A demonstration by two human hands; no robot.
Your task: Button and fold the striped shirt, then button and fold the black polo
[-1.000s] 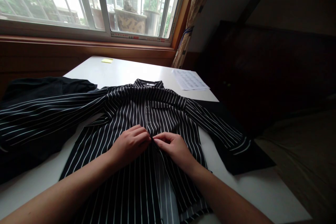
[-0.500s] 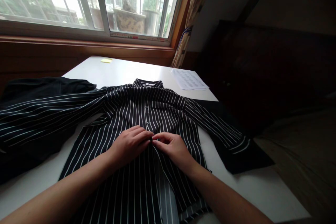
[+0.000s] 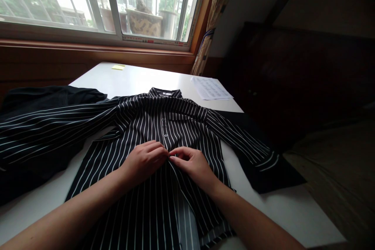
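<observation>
A black shirt with white stripes (image 3: 140, 203) lies spread front up, collar away from me, sleeves out to both sides. My left hand (image 3: 148, 161) is closed in a pinch on the front placket at mid-shirt. Right beside it, fingertips nearly touching, my right hand (image 3: 191, 164) pinches the same placket edge between thumb and forefinger. Whatever button sits between the fingertips is hidden. Above the hands two buttons show on the placket, the nearer button (image 3: 165, 135) just beyond my fingers. Below them the front edges hang apart, baring the inner back of the shirt.
The shirt rests on a white table (image 3: 140, 74). A dark garment (image 3: 52, 95) lies under the left sleeve, and black cloth (image 3: 263, 179) under the right one. Printed papers (image 3: 211, 88) and a yellow sticky note (image 3: 118, 67) lie towards the window (image 3: 158, 8).
Both hands stay at the same spot on the placket. Only the fingertips shift slightly, the left ones drawing back a little from the right.
</observation>
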